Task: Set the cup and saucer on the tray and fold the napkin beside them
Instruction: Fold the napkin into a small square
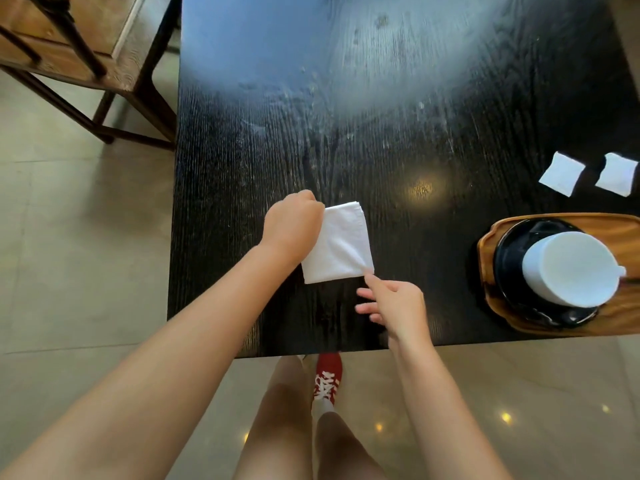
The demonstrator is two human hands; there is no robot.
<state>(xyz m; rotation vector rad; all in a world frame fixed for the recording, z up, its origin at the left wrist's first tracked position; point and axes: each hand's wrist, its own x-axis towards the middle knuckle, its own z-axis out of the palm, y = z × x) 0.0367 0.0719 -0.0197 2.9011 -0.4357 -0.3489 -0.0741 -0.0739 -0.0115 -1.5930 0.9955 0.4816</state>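
Note:
A white napkin (341, 245) lies folded into a small square on the black table (381, 133), near its front edge. My left hand (294, 223) is closed on the napkin's left edge, knuckles up. My right hand (394, 303) pinches the napkin's near right corner between thumb and forefinger, the other fingers spread. At the far right a wooden tray (623, 230) holds a black saucer (509, 251) with a white cup (571, 268) standing on it. The tray runs out of the frame on the right.
Two small white folded squares (562, 173) (618, 174) lie on the table behind the tray. A wooden chair (86, 64) stands at the table's far left corner. My legs and a red shoe (327, 377) are on the tiled floor below the front edge.

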